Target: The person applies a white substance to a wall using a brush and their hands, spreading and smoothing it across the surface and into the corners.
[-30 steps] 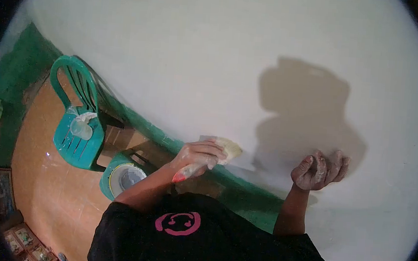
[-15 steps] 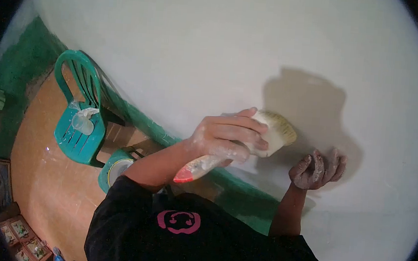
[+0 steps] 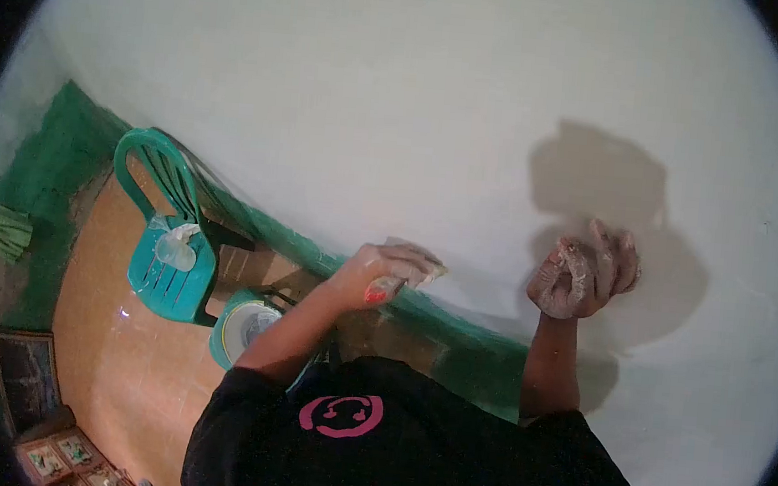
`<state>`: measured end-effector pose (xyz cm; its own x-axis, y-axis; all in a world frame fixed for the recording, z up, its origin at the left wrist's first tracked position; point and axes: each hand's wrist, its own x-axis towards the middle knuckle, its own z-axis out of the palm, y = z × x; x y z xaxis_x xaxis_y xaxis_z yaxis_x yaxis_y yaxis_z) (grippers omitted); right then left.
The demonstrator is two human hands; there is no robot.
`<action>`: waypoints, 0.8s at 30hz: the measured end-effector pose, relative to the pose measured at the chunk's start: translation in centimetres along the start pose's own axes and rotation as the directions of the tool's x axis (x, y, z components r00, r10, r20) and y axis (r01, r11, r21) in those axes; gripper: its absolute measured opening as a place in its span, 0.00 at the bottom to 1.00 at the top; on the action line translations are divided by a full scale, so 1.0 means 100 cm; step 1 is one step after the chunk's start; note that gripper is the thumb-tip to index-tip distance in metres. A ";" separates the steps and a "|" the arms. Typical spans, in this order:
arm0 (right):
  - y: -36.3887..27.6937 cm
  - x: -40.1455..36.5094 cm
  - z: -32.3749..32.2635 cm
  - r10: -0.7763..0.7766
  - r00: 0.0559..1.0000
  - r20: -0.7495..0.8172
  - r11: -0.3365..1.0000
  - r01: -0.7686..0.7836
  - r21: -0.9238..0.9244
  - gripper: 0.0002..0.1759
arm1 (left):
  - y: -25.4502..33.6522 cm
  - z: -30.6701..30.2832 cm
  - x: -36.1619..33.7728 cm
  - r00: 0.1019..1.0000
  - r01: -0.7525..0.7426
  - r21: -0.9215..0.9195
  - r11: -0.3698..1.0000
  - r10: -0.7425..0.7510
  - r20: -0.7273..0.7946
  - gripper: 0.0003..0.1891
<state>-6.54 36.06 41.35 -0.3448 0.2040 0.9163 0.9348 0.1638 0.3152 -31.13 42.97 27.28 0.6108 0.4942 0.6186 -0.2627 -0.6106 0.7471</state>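
Observation:
My left hand (image 3: 389,269) is closed around a paintbrush (image 3: 380,291), its red-tipped handle poking out below my fingers. The bristle end is mostly hidden beyond the hand, turned toward the white wall (image 3: 397,134). Pale, chalky smears cover my fingers. To the right, my right hand (image 3: 583,277) is raised in front of the wall, thickly coated with whitish residue. Its fingers are loosely curled and apart, with a gap between thumb and forefinger and nothing seen in it. A shadow falls on the wall around it.
A green plastic chair (image 3: 167,271) stands at left, with a clear plastic container (image 3: 174,252) on its seat. Beside it, a round bucket (image 3: 238,330) sits on a green stool (image 3: 220,344). A framed picture (image 3: 26,379) is at lower left. Green paint (image 3: 480,364) covers the wall's lower band.
My left hand has moved down and left with the paintbrush, whose wide bristles no longer show. My right hand has risen slightly. The view has shifted, so the chair sits lower and further right.

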 end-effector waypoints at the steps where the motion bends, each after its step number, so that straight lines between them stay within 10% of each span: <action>1: 0.001 0.000 0.000 -0.003 1.000 -0.010 1.000 0.004 0.012 0.03 | 0.009 -0.005 0.011 1.000 0.000 0.013 1.000 0.000 -0.009 0.11; 7: -0.004 -0.004 0.000 0.023 0.999 -0.025 0.999 -0.022 0.032 0.01 | 0.071 -0.015 0.069 0.918 -0.378 0.072 0.923 0.384 -0.101 0.05; 12: 0.003 -0.009 0.002 0.017 0.999 -0.034 0.982 -0.010 0.189 0.03 | 0.083 0.025 0.078 0.774 -0.368 0.473 0.800 0.546 -0.322 0.16; 21: 0.005 -0.057 -0.014 -0.002 0.979 0.203 0.894 -0.089 0.439 0.08 | 0.031 0.098 0.007 0.945 0.054 0.421 0.905 0.090 -0.314 0.10; 24: 0.000 -0.065 -0.030 -0.036 0.933 0.359 0.819 -0.178 0.545 0.13 | 0.044 0.093 0.019 0.969 -0.011 0.377 0.926 0.103 -0.224 0.09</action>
<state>-4.07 31.82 36.08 -0.3860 0.5307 0.7546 0.7802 0.6243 -0.0400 -24.13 35.48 29.45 0.3971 0.5549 0.7310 0.0313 -0.8042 0.5935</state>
